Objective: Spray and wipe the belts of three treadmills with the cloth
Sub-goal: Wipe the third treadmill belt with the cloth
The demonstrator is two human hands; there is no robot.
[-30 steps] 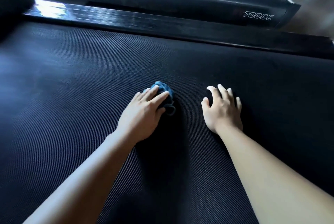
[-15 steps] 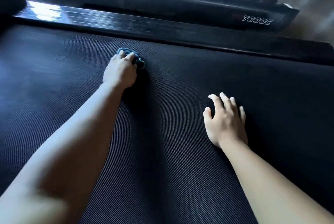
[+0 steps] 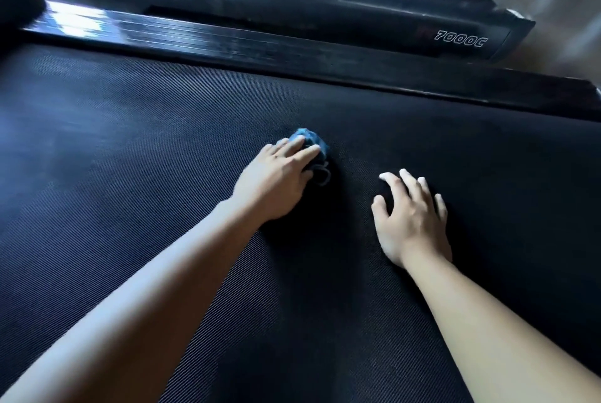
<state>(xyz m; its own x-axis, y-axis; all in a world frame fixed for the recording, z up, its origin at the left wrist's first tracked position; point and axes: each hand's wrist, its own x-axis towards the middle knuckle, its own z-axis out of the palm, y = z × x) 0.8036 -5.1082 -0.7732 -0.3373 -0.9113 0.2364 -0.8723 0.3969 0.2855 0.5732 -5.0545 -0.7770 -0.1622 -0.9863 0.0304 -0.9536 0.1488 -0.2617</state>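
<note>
Blue crumpled cloth (image 3: 310,142) sits bunched on the black textured treadmill belt (image 3: 130,175), pinned under the left hand (image 3: 276,181), whose fingers lie fairly straight across it and press it down. The right hand (image 3: 411,217) rests near it, clear of the cloth, fingers spread wide with their tips on the belt, holding nothing. Beyond runs a glossy black side rail (image 3: 292,54), then a neighbouring black treadmill deck (image 3: 325,9) marked X-Runner and 7000C.

Belt (image 3: 162,175): black, fine diagonal weave. Cloth (image 3: 310,139): blue, bunched, at 12 o'clock of centre. Side rail (image 3: 292,51): glossy black. Neighbouring treadmill (image 3: 325,9) at 12: black, white lettering, yellow, red, blue squares.
</note>
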